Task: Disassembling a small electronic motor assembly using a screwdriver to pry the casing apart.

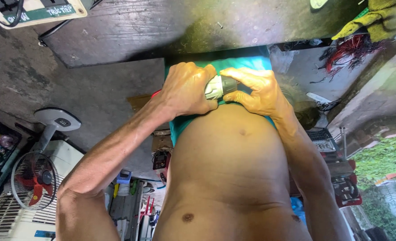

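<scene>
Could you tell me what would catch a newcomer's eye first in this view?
Most striking are the two bare hands meeting at the centre: the left hand wraps around a small grey-green cylindrical part, and the right hand pinches its other end. Right behind them are the person's bare torso and teal shorts. At the left edge stands a fan with red blades.

A dark, worn wooden workbench top (171, 27) fills the view from ten to one o'clock, with crumpled yellow cloth gloves (376, 20) at its two o'clock corner beside a tangle of red wires (347, 51). At eight o'clock stands a white pedestal fan with red blades (33, 180) on the grey concrete floor (86, 98). Green leafy plants (385, 156) show at four o'clock.
</scene>
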